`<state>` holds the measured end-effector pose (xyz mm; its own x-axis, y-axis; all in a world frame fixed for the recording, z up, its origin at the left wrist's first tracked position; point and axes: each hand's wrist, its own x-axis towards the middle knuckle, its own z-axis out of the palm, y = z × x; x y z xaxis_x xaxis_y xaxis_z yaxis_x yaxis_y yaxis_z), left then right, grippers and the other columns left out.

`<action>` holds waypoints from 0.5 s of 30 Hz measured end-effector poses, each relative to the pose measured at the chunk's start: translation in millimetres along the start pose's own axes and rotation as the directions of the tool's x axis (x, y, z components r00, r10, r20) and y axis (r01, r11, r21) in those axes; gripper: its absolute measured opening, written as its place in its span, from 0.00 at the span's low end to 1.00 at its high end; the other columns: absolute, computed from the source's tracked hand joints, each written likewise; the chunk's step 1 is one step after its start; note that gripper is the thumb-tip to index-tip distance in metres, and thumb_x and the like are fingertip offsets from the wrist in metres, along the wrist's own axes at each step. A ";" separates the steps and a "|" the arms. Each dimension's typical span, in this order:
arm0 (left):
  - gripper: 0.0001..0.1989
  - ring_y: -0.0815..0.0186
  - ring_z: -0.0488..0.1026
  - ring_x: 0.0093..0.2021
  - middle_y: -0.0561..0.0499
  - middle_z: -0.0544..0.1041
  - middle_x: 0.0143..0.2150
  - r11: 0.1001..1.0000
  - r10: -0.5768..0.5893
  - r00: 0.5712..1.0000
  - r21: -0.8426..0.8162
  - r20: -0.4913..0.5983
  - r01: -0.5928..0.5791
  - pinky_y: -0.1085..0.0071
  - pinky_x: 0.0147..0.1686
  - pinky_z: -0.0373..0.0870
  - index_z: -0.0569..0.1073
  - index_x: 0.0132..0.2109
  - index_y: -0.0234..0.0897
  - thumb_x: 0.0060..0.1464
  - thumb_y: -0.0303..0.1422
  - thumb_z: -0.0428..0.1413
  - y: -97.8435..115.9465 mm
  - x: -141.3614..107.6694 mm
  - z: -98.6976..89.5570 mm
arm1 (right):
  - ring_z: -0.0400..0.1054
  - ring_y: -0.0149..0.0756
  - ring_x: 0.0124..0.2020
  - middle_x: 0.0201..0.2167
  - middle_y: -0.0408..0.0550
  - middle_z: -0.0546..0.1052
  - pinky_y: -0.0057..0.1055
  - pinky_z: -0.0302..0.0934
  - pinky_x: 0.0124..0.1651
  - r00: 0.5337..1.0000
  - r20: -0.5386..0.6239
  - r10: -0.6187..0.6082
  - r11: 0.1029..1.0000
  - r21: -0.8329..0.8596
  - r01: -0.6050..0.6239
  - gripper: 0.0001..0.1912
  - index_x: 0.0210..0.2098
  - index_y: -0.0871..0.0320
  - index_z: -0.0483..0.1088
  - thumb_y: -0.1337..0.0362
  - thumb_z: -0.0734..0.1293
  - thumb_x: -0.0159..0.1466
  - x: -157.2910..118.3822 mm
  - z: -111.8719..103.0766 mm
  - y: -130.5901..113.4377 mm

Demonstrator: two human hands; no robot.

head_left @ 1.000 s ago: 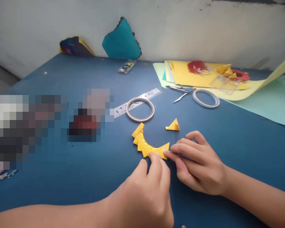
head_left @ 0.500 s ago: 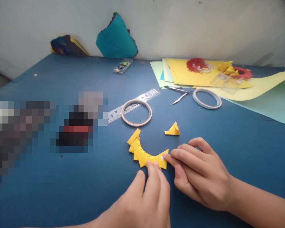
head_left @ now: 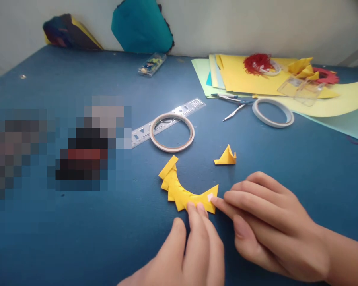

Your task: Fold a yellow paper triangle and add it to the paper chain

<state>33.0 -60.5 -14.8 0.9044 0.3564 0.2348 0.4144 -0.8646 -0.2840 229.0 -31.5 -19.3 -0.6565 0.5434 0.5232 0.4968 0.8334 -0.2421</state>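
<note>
Head | yellow folded-paper arc [head_left: 181,195] under L fingers [head_left: 195,207], spread, pressing; R fingertip [head_left: 215,201] at edge

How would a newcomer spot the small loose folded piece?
On the blue table, find the yellow paper arc. Beyond its right end sits the small folded piece, peaked, yellow. Unlike the yellow folds on the paper stack, it sits alone.
</note>
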 end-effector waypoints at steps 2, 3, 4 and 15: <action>0.13 0.60 0.71 0.42 0.44 0.75 0.43 1.000 0.003 1.000 0.005 -0.007 -0.003 0.70 0.35 0.68 0.73 0.41 0.29 0.56 0.30 0.47 -1.0 0.8 -0.3 | 0.67 0.34 0.25 0.24 0.47 0.73 0.35 0.55 0.24 1.000 -0.002 0.014 1.000 -0.005 -0.014 0.09 0.27 0.58 0.67 0.76 0.59 0.55 0.7 0.2 0.3; 0.12 0.61 0.71 0.42 0.44 0.75 0.43 1.000 0.012 1.000 0.007 -0.006 -0.012 0.70 0.35 0.68 0.73 0.41 0.29 0.56 0.30 0.47 -1.7 1.3 -0.4 | 0.68 0.34 0.25 0.24 0.47 0.73 0.35 0.56 0.24 1.000 0.004 0.016 1.000 -0.006 -0.016 0.09 0.28 0.58 0.67 0.75 0.59 0.56 1.1 0.3 0.7; 0.12 0.61 0.71 0.42 0.44 0.75 0.43 1.000 0.022 1.000 0.012 -0.007 -0.022 0.70 0.35 0.68 0.73 0.41 0.29 0.56 0.30 0.47 -2.6 1.7 -0.4 | 0.68 0.34 0.25 0.24 0.46 0.73 0.35 0.56 0.24 1.000 0.006 0.021 1.000 -0.009 -0.021 0.08 0.29 0.57 0.67 0.75 0.60 0.57 1.4 0.4 1.1; 0.13 0.62 0.72 0.41 0.45 0.76 0.42 0.996 0.075 0.997 0.054 0.002 -0.075 0.72 0.33 0.70 0.73 0.40 0.29 0.57 0.30 0.46 -8.0 2.6 -1.6 | 0.64 0.34 0.29 0.26 0.45 0.72 0.36 0.55 0.31 0.981 0.028 0.194 0.977 0.088 -0.196 0.07 0.33 0.58 0.67 0.74 0.66 0.57 -0.5 3.1 8.1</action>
<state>31.8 -53.2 -10.4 0.9332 0.2911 0.2106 0.3501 -0.8685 -0.3510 231.6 -24.7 -24.1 -0.5629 0.6975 0.4435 0.5641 0.7164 -0.4106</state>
